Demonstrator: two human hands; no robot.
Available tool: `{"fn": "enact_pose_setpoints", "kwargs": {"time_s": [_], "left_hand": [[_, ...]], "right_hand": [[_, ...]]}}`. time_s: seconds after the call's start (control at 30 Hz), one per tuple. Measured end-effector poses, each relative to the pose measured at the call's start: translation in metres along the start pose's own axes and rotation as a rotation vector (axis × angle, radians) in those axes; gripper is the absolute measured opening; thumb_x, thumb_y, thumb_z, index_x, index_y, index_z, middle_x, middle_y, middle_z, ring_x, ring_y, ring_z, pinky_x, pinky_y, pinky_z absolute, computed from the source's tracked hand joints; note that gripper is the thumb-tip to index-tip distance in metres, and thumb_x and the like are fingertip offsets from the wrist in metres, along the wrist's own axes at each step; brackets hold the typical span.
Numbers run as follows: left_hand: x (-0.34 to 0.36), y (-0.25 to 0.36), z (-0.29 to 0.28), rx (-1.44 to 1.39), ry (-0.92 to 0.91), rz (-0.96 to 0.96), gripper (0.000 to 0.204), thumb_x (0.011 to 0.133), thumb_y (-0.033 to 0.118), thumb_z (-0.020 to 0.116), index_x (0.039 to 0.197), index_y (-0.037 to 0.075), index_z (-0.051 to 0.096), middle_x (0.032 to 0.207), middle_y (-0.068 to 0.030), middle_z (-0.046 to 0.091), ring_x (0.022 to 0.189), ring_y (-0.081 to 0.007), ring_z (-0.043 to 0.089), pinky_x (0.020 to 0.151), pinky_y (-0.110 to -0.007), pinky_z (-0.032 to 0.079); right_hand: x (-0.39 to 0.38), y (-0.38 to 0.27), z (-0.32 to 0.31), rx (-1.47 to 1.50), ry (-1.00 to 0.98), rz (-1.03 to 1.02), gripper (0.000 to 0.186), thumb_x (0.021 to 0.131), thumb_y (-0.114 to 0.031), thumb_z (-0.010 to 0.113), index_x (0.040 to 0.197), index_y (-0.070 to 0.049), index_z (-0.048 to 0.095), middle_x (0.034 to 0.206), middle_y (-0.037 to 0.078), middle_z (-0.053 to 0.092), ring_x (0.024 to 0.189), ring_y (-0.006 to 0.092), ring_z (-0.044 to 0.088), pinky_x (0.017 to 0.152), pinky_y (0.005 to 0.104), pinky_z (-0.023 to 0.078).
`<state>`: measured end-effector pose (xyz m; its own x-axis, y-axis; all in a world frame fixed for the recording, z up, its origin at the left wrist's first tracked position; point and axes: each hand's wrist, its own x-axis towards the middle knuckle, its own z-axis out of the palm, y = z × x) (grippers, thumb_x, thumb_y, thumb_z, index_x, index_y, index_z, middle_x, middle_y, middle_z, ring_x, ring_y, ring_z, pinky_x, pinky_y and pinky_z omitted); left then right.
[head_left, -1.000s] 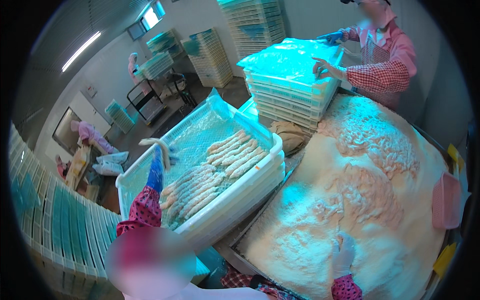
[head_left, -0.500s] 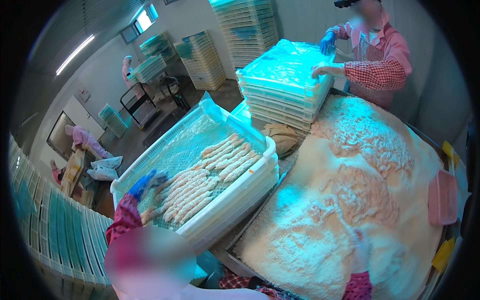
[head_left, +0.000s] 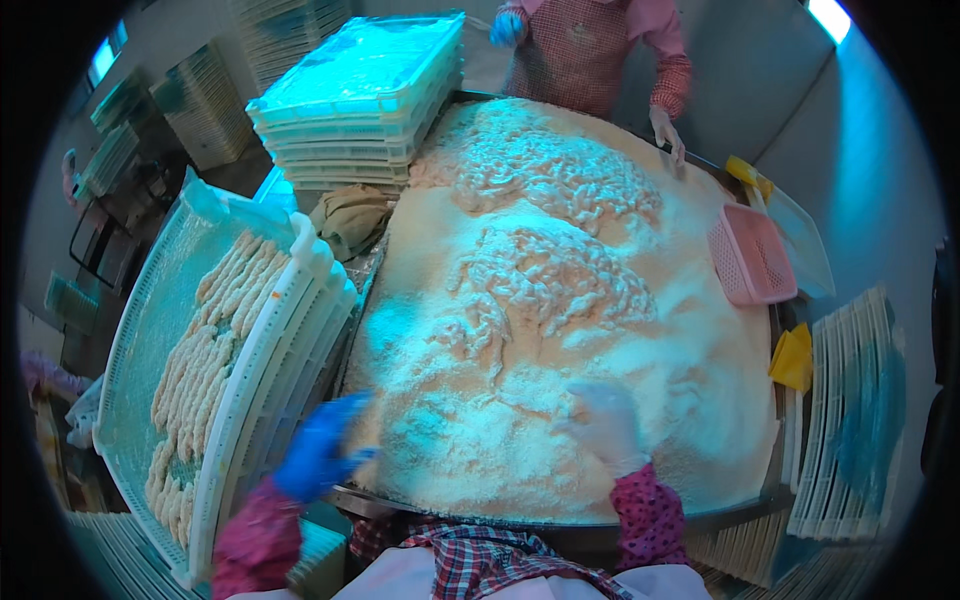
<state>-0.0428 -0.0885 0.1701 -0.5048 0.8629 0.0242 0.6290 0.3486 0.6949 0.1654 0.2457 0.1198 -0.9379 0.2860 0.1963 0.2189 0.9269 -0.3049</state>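
Observation:
My left hand [head_left: 322, 449], in a blue glove, hovers between the white tray stack and the table's near left corner. Its thumb and fingers are apart, with nothing between them. My right hand [head_left: 606, 426], in a whitish glove, is over the pale crumbs [head_left: 470, 455] at the near side of the table; its fingers are blurred and blend with the crumbs. Beyond it, pale coated strips [head_left: 555, 275] lie in a heap. On my left, rows of crumbed strips [head_left: 215, 350] rest on plastic sheet in the top white tray [head_left: 262, 365].
Stacked trays covered with plastic [head_left: 350, 120] stand at the far left, beside a brown cloth bag [head_left: 350, 218]. A second strip heap [head_left: 555, 165] lies farther back. On the right are a pink basket [head_left: 750, 255] and yellow cloth [head_left: 792, 358]. A co-worker [head_left: 580, 55] stands across the table.
My view has swung right, toward the table. My left hand has left the strips in the tray and come to the table's near left corner. My right hand remains at the crumbs.

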Motion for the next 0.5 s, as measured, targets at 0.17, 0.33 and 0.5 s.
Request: {"fn": "enact_pose_setpoints", "kwargs": {"time_s": [0.17, 0.33, 0.5], "left_hand": [[0.081, -0.037, 0.179, -0.003, 0.059, 0.166, 0.062, 0.074, 0.011, 0.066, 0.132, 0.010, 0.043, 0.123, -0.0188, 0.051, 0.104, -0.0383, 0.053, 0.090, -0.042, 0.044], [0.107, 0.002, 0.192, -0.156, -0.024, 0.129, 0.048, 0.082, 0.012, 0.062, 0.127, 0.009, 0.049, 0.117, -0.0150, 0.057, 0.106, -0.0338, 0.055, 0.090, -0.039, 0.045], [0.083, -0.037, 0.178, -0.481, 0.326, -0.073, 0.036, 0.088, 0.013, 0.059, 0.123, 0.007, 0.054, 0.110, -0.0104, 0.061, 0.100, -0.0202, 0.059, 0.086, -0.030, 0.046]], "right_hand": [[0.006, -0.029, 0.070, -0.053, 0.107, -0.100, 0.039, 0.079, -0.029, 0.065, 0.107, -0.003, 0.058, 0.099, 0.013, 0.061, 0.091, 0.0281, 0.059, 0.080, 0.0372, 0.046], [-0.011, 0.024, 0.037, 0.930, 0.269, 0.585, 0.025, 0.087, -0.018, 0.058, 0.107, -0.003, 0.058, 0.096, 0.008, 0.063, 0.082, 0.0193, 0.060, 0.073, 0.0313, 0.048], [0.011, -0.006, -0.011, 1.084, 0.549, 0.518, 0.019, 0.086, -0.009, 0.056, 0.106, -0.007, 0.059, 0.095, 0.004, 0.064, 0.077, 0.0129, 0.059, 0.066, 0.0278, 0.047]]}}
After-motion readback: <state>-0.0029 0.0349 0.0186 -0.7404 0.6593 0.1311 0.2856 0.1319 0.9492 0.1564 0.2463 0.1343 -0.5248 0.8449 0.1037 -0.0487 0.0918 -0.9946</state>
